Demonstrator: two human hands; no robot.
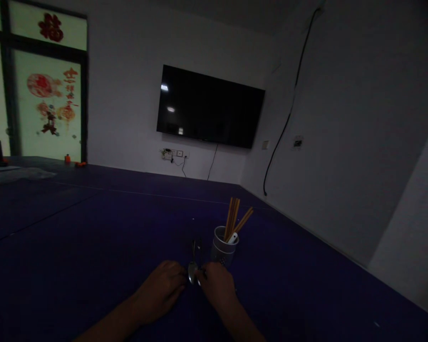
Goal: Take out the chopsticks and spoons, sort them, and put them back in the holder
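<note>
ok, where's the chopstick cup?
In the head view, the cup stands on the purple table, low and just right of centre, directly beyond the right hand.

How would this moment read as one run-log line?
left hand: beside spoon, grip unclear | right hand: spoon's other side, grip unclear | holder: beyond right hand, upright, chopsticks inside

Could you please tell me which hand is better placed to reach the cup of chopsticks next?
Probably the right hand: it is close to the near side of the cup, while the left hand is farther left, across the spoon.
</note>
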